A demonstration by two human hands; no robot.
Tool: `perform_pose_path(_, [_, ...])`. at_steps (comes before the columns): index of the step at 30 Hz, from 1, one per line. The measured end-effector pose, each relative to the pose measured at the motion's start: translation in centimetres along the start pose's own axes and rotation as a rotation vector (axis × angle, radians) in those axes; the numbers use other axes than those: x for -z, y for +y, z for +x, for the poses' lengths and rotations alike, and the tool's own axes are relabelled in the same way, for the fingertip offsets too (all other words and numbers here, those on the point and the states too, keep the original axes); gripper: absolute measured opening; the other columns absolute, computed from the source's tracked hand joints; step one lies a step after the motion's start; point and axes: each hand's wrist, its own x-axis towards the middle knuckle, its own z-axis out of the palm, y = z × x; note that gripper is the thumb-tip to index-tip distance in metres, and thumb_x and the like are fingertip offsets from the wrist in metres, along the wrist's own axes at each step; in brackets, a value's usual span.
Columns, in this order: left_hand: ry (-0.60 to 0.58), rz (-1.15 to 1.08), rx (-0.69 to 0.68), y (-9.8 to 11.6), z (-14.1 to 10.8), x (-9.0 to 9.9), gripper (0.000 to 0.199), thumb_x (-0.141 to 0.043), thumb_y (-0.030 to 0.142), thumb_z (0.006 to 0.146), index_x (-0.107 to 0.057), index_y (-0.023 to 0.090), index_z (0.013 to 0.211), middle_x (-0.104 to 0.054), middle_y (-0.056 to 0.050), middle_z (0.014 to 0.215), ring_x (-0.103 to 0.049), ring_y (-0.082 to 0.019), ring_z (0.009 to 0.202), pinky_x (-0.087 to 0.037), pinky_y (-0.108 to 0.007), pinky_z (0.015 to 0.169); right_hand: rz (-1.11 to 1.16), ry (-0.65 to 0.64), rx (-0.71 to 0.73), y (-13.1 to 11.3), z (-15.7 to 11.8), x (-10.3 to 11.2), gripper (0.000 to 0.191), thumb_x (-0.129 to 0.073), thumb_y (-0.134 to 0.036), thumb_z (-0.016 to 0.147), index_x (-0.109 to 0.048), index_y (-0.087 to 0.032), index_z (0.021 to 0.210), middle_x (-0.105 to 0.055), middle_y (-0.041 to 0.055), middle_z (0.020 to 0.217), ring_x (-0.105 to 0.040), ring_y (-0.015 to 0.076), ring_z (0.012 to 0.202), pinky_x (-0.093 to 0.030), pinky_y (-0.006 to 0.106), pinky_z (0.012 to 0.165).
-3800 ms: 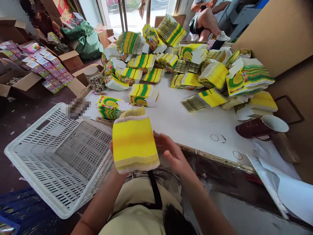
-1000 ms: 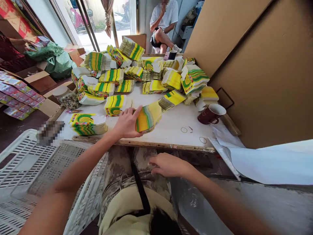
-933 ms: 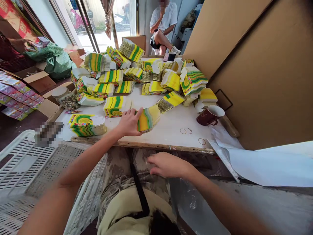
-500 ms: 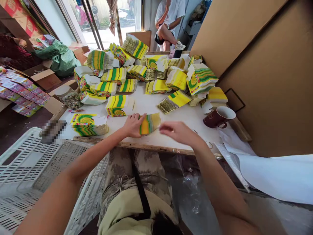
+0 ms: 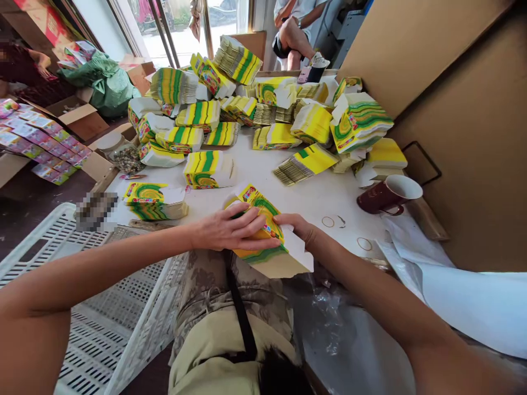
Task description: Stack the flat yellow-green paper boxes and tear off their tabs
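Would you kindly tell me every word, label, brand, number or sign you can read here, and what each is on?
No text can be read.
Held yellow stack: logo lettering too blurred.
Other yellow stacks: logos too small.
Maroon mug: faint marks, too small.
Pink boxes: print too small.
Red panel, upper left: print too blurred.

Glass doors/windows (image 5: 228,24) far ahead of the grip, a bit L, w/ dark frames; strong daylight thru them, ground outside nearly blown out. Tied curtain (image 5: 195,21) hangs there. Pale wall strip (image 5: 97,24) far ahead & L of grip. Dk brown flr (image 5: 49,197) well L of grip. White-topped wk tbl (image 5: 255,164), worn wood edge, spreads ahead of grip. Big cardbd panels (image 5: 473,214) stand R of grip. Grey boxy unit (image 5: 349,30) far ahead, R of grip.
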Motion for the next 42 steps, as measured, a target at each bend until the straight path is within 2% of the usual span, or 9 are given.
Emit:
perform_pose_path(3, [0.076,0.042,0.041,-1.5,-0.6,-0.3,0.037,-0.067,0.040,0.078,-0.065,0.033,0.114,-0.065,-0.006,0.102,-0.059,-0.025,0.109,-0.040,-0.045,0.102,0.126,-0.059,-0.023,-0.9,0.9,-0.3,0.060,-0.055,-0.053,0.075,-0.058,-0.014,0.120,-0.073,0.0100,0.094,-0.070,0.0244,0.072,-0.057,0.038,0.067])
perform_pose_path(7, [-0.041,0.223,0.101,-4.3,-1.5,-1.5,0.033,-0.060,0.039,0.085,-0.066,0.035,0.117,-0.064,-0.007,0.117,-0.049,-0.028,0.128,-0.025,-0.050,0.113,0.030,-0.080,0.118,-3.0,3.3,2.0,0.062,-0.064,-0.040,0.067,-0.053,-0.019,0.125,-0.070,0.0059,0.112,-0.067,0.0234,0.092,-0.055,0.038,0.080])
perform_pose_path(10, [-0.035,0.459,0.032,-5.8,-2.6,-2.6,0.048,-0.057,0.033,0.089,-0.053,0.035,0.136,-0.056,-0.008,0.137,-0.039,-0.029,0.139,-0.014,-0.053,0.118,-0.328,0.025,0.198,-4.5,5.4,3.8,0.072,-0.070,-0.037,0.066,-0.047,-0.019,0.132,-0.062,0.0076,0.125,-0.058,0.0261,0.114,-0.048,0.041,0.097])
perform_pose_path(13, [0.094,0.674,-0.022,-6.4,-3.3,-3.3,0.067,-0.058,0.039,0.088,-0.035,0.024,0.150,-0.045,-0.015,0.148,-0.034,-0.032,0.142,-0.009,-0.053,0.119,-0.785,0.143,0.213,-4.7,7.8,4.5,0.090,-0.078,-0.038,0.060,-0.041,-0.011,0.138,-0.052,0.0170,0.134,-0.046,0.0339,0.126,-0.039,0.047,0.106])
perform_pose_path(17, [0.290,0.801,0.117,-7.5,-2.4,-2.4,0.102,-0.069,0.057,0.076,-0.020,0.011,0.154,-0.031,-0.025,0.153,-0.024,-0.039,0.144,-0.013,-0.055,0.117,-1.145,0.128,0.302,-3.1,10.6,3.4,0.094,-0.080,-0.035,0.059,-0.037,-0.009,0.139,-0.048,0.0193,0.130,-0.045,0.0351,0.120,-0.039,0.049,0.102])
perform_pose_path(20, [0.228,0.755,0.238,-9.4,-1.3,-1.0,0.125,-0.081,0.056,0.060,-0.013,0.009,0.154,-0.026,-0.028,0.153,-0.021,-0.043,0.143,-0.022,-0.055,0.114,-1.259,0.116,0.404,-2.2,11.8,2.3,0.096,-0.080,-0.038,0.057,-0.038,-0.009,0.137,-0.048,0.0198,0.127,-0.045,0.0355,0.115,-0.041,0.050,0.099])
perform_pose_path(24, [0.148,0.625,0.290,-11.8,-0.8,0.0,0.118,-0.081,0.051,0.060,-0.020,0.008,0.152,-0.039,-0.026,0.143,-0.037,-0.039,0.133,-0.032,-0.052,0.109,-1.260,0.156,0.454,-1.3,11.9,2.0,0.098,-0.079,-0.041,0.058,-0.035,-0.006,0.139,-0.045,0.0233,0.134,-0.041,0.0374,0.123,-0.037,0.051,0.104])
perform_pose_path(33, [0.195,0.459,0.243,-13.6,-1.2,0.2,0.116,-0.086,0.043,0.048,-0.033,0.013,0.147,-0.040,-0.020,0.140,-0.035,-0.038,0.134,-0.027,-0.052,0.115,-1.038,0.399,0.249,4.2,9.4,4.5,0.119,-0.073,-0.067,0.063,-0.021,-0.004,0.149,-0.033,0.0296,0.149,-0.034,0.0407,0.138,-0.029,0.054,0.112])
perform_pose_path(42, [0.415,0.092,0.244,-15.8,-3.3,-0.9,0.103,-0.072,0.041,0.061,-0.024,0.019,0.149,-0.030,-0.016,0.152,-0.027,-0.037,0.142,-0.019,-0.053,0.120,-1.141,0.414,0.157,3.1,9.2,2.2,0.111,-0.079,-0.046,0.067,-0.018,-0.005,0.150,-0.025,0.0300,0.153,-0.030,0.0423,0.140,-0.029,0.055,0.112])
